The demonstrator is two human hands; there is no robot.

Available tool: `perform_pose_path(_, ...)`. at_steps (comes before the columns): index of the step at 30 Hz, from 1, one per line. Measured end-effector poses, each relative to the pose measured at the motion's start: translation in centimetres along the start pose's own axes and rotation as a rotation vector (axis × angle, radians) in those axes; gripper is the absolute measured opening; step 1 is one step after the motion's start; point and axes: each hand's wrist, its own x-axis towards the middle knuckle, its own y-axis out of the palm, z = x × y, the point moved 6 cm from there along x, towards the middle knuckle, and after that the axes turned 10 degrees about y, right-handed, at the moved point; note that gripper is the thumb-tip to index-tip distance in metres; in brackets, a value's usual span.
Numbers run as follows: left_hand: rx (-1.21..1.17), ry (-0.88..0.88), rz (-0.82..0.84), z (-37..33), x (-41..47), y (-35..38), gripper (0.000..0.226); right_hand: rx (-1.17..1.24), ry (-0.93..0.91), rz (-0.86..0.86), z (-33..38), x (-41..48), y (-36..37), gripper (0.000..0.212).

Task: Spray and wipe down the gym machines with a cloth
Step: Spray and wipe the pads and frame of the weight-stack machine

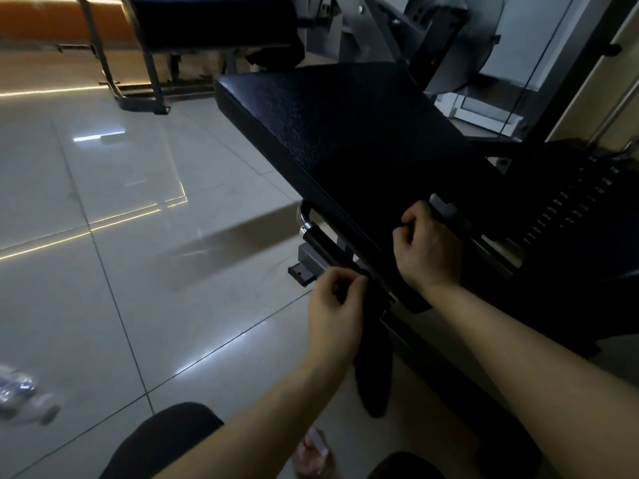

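Note:
A black padded seat (345, 133) of a gym machine slopes across the middle of the view. A dark cloth (375, 368) is stretched along the pad's near edge, and one end hangs down toward the floor. My left hand (333, 309) pinches the cloth just below the pad's lower corner, beside a black handle grip (320, 245). My right hand (428, 247) is curled on the pad's near edge and grips the cloth's other end. No spray bottle can be made out.
A weight stack (570, 209) stands to the right of the seat. Another black-padded bench on a metal frame (214, 25) is at the back. A clear plastic bottle (24, 392) lies on the glossy tiled floor (121, 236) at lower left. My knees show at the bottom edge.

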Motion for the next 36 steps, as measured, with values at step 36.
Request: perform_pose_path(36, -0.312, -0.332, -0.133, 4.0, 6.3, 1.0, 0.031, -0.028, 0.016, -0.019, -0.3, 0.1, 0.2, 0.011)
